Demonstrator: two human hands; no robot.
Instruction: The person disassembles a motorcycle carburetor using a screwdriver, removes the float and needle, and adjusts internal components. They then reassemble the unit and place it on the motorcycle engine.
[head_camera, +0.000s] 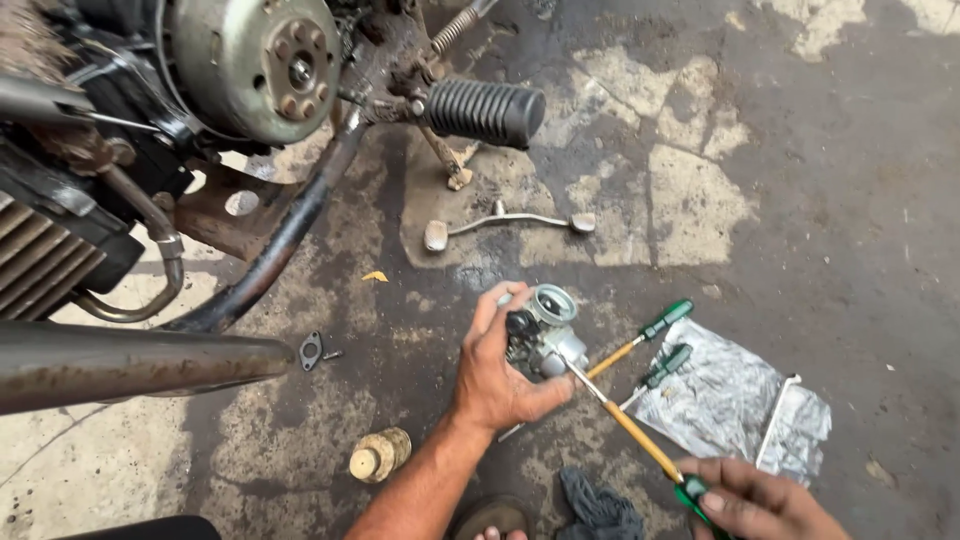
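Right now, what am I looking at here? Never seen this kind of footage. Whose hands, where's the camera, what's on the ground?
This is one picture from a camera worn on a person's head, looking down at their own two bare hands; no robot is involved. The left hand grips a small metal carburetor. The right hand holds a screwdriver with a yellow shaft and green handle, its tip against the carburetor. The stained concrete floor holds two more green-handled screwdrivers, a crumpled foil sheet, a dark rag, a bent metal lever, a small gasket and a brass-coloured round part. At upper left is a motorcycle, with its exhaust pipe and footpeg.
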